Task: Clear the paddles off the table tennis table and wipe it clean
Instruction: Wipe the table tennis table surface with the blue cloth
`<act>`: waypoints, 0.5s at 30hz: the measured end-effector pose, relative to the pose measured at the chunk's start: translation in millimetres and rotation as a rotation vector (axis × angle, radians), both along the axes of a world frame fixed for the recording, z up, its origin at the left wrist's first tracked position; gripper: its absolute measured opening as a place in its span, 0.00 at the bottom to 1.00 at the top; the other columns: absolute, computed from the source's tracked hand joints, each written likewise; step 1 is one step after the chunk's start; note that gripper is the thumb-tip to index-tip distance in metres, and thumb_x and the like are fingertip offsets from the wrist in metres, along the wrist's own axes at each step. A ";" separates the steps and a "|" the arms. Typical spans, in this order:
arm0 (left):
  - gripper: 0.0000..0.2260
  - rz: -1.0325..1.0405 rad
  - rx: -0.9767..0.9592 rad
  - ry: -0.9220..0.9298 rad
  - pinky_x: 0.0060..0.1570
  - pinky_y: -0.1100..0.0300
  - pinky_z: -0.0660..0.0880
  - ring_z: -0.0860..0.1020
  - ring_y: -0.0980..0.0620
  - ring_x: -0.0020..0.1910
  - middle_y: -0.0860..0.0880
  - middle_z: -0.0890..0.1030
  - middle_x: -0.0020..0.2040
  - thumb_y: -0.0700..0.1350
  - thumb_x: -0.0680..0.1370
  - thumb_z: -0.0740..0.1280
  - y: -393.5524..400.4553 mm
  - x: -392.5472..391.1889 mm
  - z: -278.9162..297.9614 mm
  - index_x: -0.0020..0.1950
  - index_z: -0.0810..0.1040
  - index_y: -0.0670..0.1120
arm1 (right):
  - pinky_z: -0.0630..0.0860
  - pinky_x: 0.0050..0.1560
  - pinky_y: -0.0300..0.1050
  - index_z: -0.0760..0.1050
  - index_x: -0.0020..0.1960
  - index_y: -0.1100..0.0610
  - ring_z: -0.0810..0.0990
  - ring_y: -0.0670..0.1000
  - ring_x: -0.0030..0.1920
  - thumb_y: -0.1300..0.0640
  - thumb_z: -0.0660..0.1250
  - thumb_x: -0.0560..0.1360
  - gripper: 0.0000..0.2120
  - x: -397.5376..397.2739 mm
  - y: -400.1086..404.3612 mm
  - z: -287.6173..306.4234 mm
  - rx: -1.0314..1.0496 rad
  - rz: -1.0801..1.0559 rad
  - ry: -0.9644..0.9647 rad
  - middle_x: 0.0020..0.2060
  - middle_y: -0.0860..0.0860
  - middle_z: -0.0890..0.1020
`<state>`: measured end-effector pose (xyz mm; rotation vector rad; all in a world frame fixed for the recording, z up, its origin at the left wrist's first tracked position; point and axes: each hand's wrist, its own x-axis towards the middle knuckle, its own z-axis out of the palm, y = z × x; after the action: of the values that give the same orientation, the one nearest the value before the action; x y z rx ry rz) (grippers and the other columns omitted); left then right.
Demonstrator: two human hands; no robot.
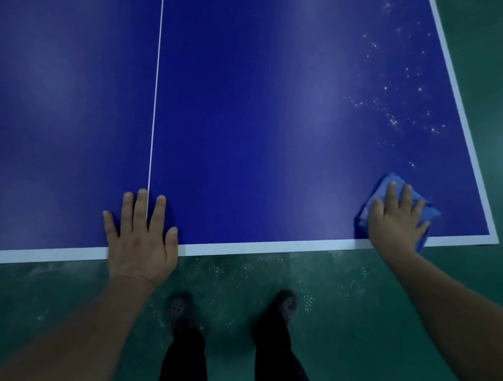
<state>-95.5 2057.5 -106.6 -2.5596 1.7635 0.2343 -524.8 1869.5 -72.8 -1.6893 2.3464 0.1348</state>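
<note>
The blue table tennis table (263, 118) fills the upper part of the head view, with a white centre line and white edge bands. My right hand (396, 218) lies flat with straight fingers on a folded blue cloth (390, 183), pressing it onto the table's near right corner. My left hand (143, 237) rests flat, fingers spread, on the near edge by the centre line. Pale specks (394, 110) are scattered over the right side of the table, beyond the cloth. No paddles are in view.
The green floor (64, 297) lies below the near table edge and to the right of the table. It carries scuffs and pale specks. My two feet in dark shoes (285, 305) stand close to the near edge.
</note>
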 end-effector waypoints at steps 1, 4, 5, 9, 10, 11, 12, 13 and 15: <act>0.30 0.000 0.003 -0.001 0.75 0.32 0.47 0.48 0.41 0.81 0.42 0.54 0.81 0.59 0.82 0.46 -0.5 -0.5 0.6 0.81 0.54 0.47 | 0.44 0.75 0.72 0.45 0.81 0.42 0.43 0.58 0.81 0.38 0.39 0.77 0.32 4.0 -2.6 -0.6 -0.018 -0.081 -0.017 0.82 0.47 0.46; 0.30 0.005 0.010 0.000 0.76 0.33 0.46 0.47 0.42 0.81 0.42 0.54 0.82 0.59 0.82 0.46 -1.5 -1.6 3.5 0.81 0.55 0.47 | 0.43 0.75 0.73 0.48 0.82 0.43 0.45 0.60 0.81 0.40 0.44 0.81 0.30 70.6 2.9 -7.7 -0.062 -0.051 -0.026 0.82 0.48 0.48; 0.30 0.007 0.011 0.005 0.76 0.34 0.45 0.47 0.42 0.81 0.42 0.54 0.82 0.59 0.81 0.45 -2.3 -2.6 4.9 0.81 0.55 0.47 | 0.43 0.75 0.72 0.50 0.81 0.43 0.46 0.60 0.81 0.41 0.46 0.82 0.28 97.4 11.6 -10.3 -0.083 0.085 -0.031 0.82 0.48 0.50; 0.32 0.026 0.028 0.029 0.77 0.36 0.42 0.45 0.43 0.81 0.43 0.51 0.82 0.61 0.81 0.42 -3.0 -5.9 12.2 0.82 0.54 0.47 | 0.49 0.75 0.71 0.58 0.79 0.44 0.54 0.61 0.80 0.41 0.48 0.83 0.26 124.8 54.2 -11.5 -0.093 0.993 -0.080 0.80 0.49 0.59; 0.33 0.033 0.034 0.036 0.77 0.37 0.42 0.45 0.43 0.81 0.43 0.51 0.82 0.61 0.80 0.42 -2.8 -6.7 13.8 0.82 0.54 0.47 | 0.52 0.74 0.72 0.61 0.79 0.45 0.57 0.61 0.79 0.41 0.49 0.82 0.26 104.8 45.9 -10.1 -0.108 1.048 -0.090 0.79 0.50 0.62; 0.33 0.048 0.031 0.045 0.77 0.37 0.42 0.45 0.43 0.81 0.43 0.51 0.82 0.61 0.80 0.41 -1.6 -8.1 15.7 0.82 0.54 0.46 | 0.54 0.73 0.73 0.63 0.79 0.46 0.57 0.61 0.79 0.41 0.49 0.82 0.27 81.4 33.6 -7.9 -0.110 0.998 -0.070 0.79 0.50 0.62; 0.34 0.067 0.015 0.060 0.77 0.37 0.43 0.46 0.43 0.81 0.42 0.52 0.82 0.61 0.80 0.42 -0.2 -11.1 17.7 0.82 0.55 0.45 | 0.53 0.74 0.73 0.61 0.79 0.46 0.55 0.60 0.80 0.39 0.46 0.81 0.29 55.9 19.8 -6.1 -0.098 0.871 -0.036 0.80 0.50 0.59; 0.34 0.084 -0.012 0.081 0.77 0.37 0.44 0.48 0.42 0.81 0.40 0.53 0.82 0.60 0.80 0.44 1.6 -16.5 20.1 0.81 0.57 0.43 | 0.48 0.75 0.72 0.57 0.81 0.46 0.50 0.58 0.81 0.37 0.42 0.80 0.32 28.5 5.6 -5.1 -0.065 0.713 0.001 0.81 0.48 0.55; 0.32 0.076 -0.054 0.125 0.77 0.38 0.45 0.51 0.41 0.81 0.39 0.56 0.80 0.58 0.79 0.47 2.6 -36.3 25.0 0.79 0.62 0.41 | 0.41 0.77 0.69 0.48 0.82 0.43 0.43 0.56 0.81 0.36 0.38 0.78 0.33 -17.3 -14.9 -4.8 -0.008 0.399 0.007 0.82 0.46 0.46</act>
<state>-131.8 2060.0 -81.6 -2.7088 1.7353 0.3609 -542.1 1854.6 -77.6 -2.1415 1.9860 0.2018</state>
